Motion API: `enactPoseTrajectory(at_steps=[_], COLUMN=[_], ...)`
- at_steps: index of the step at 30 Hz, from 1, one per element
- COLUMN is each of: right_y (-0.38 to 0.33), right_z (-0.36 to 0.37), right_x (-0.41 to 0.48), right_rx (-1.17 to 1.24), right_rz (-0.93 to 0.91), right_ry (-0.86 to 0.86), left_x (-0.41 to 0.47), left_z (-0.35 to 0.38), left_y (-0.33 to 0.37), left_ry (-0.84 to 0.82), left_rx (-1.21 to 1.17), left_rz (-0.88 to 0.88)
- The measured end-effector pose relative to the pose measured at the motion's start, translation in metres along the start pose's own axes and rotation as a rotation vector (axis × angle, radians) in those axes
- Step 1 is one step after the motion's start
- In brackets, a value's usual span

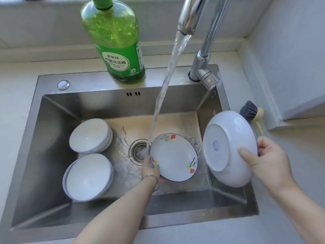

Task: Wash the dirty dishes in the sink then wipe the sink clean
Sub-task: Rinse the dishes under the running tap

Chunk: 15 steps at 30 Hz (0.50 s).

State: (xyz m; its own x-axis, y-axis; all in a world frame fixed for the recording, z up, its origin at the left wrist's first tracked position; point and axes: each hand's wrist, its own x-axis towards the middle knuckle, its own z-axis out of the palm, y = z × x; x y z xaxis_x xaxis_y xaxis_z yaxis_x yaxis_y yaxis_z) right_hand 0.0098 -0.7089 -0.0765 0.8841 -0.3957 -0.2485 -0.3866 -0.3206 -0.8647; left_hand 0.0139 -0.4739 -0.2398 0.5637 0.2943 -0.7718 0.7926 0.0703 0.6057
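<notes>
A: On the head camera, the left hand (150,171) is down in the sink (52,120). It pinches the flowered plate (174,157) at its near-left rim, with the thumb on the painted face and the fingers behind.

B: That plate stands tilted on edge, face toward the camera, just right of the drain (138,152).

A: The water stream (163,95) from the faucet (188,20) drops just beyond the left hand's fingertips and lands at the drain, beside the plate's left edge.

B: The right hand (265,161) grips a white plate (228,147) held up by the sink's right wall. The underside shows, the thumb lies flat across the back, and the fingers curl round the rim.

A: Both plates sit between the hands, close together. Whether they touch, cannot tell.

B: Left of the left hand, the far bowl (90,136) and the near bowl (88,176) lie in the basin.

A: Just beyond the right hand, a dish brush (250,111) rests on the counter. Well beyond the left, a green detergent bottle (116,41) stands on the sink's back ledge.
</notes>
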Motion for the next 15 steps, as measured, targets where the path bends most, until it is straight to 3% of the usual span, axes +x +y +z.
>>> enactPoseTrajectory(at_steps=[5, 8, 11, 13, 15], right_y=[0.001, -0.001, -0.005, -0.011, -0.017], right_z=[0.003, 0.004, 0.012, 0.021, 0.033], right_x=[-0.003, -0.004, -0.007, -0.01, -0.013], right_rx=[-0.016, 0.006, 0.086, 0.18, 0.252], right_rz=[0.0, -0.002, 0.047, 0.095, 0.141], right_ry=[-0.008, -0.014, -0.024, -0.037, -0.065], left_x=[0.0, 0.005, 0.003, -0.005, -0.016], left_z=[0.017, 0.019, 0.011, -0.001, -0.02], left_y=[0.004, 0.004, 0.007, 0.017, 0.031], left_ry=[-0.062, -0.139, -0.245, -0.161, -0.091], left_rx=[-0.24, -0.036, -0.003, 0.035, 0.218], left_rz=[-0.196, -0.187, -0.181, -0.22, -0.121])
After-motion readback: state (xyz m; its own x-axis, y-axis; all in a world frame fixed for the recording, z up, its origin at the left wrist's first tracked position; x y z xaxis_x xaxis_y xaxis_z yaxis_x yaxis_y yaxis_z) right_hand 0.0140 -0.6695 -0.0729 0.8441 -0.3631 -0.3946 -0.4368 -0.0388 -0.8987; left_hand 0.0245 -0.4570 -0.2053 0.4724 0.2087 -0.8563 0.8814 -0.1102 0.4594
